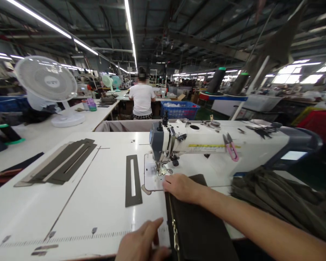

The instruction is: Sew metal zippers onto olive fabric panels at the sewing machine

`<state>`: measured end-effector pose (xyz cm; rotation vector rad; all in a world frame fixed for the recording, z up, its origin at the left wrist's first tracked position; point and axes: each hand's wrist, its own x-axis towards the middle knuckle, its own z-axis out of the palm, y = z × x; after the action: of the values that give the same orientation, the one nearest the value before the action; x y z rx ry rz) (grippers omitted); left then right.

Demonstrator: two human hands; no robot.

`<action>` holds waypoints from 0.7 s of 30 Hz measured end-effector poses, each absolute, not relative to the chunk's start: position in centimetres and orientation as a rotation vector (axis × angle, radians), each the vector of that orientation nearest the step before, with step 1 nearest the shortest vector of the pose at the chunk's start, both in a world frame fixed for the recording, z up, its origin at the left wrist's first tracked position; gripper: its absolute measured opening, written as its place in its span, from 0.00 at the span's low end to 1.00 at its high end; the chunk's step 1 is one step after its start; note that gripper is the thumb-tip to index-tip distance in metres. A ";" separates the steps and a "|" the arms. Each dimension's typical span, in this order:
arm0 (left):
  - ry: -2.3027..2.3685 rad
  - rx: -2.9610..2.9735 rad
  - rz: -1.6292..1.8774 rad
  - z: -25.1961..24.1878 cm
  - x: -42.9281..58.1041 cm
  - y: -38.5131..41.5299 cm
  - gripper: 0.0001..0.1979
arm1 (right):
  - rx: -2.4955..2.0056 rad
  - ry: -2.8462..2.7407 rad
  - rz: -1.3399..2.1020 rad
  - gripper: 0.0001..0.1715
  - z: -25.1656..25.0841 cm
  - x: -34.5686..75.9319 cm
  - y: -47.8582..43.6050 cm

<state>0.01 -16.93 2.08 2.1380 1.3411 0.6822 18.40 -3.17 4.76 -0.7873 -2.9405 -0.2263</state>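
Note:
A dark olive fabric piece (198, 217) with a brass-toned zipper (175, 232) along its left edge lies on the sewing table, partly over the front edge. Its far corner is in my right hand (182, 186), fingers closed on it just in front of the presser foot and needle of the sewing machine (163, 165). My left hand (141, 241) is at the table's near edge, left of the zipper, with fingers apart; its lower part is cut off by the frame. Left of the needle plate lies a flat olive strip with a slot (133, 181).
Several slotted strips (67, 159) are stacked at the table's left. Pink thread snips (230, 146) rest on the machine arm. Crumpled olive fabric (282, 203) lies at right. Beyond are a white fan (47, 79), a blue crate (180, 110) and a seated person (141, 99).

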 end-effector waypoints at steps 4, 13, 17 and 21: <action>1.361 2.513 0.476 4.7 -0.5 -13.9 0.37 | -0.855 -2.752 -0.174 0.14 3.1 17.3 -3.6; 1.125 2.627 0.242 5.1 1.0 -9.5 0.49 | -1.834 -1.997 -0.013 0.22 1.6 27.8 -5.7; 1.123 2.662 0.217 5.2 1.8 -8.9 0.51 | -1.802 -1.812 0.060 0.16 1.4 26.8 -6.0; 1.197 2.656 0.115 5.4 2.6 -8.6 0.51 | -2.081 -1.952 -0.186 0.13 1.3 25.8 -6.1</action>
<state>2.55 -8.62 5.41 2.6555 1.1969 0.1150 25.75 -6.12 1.33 -2.0810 -1.9523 -0.1862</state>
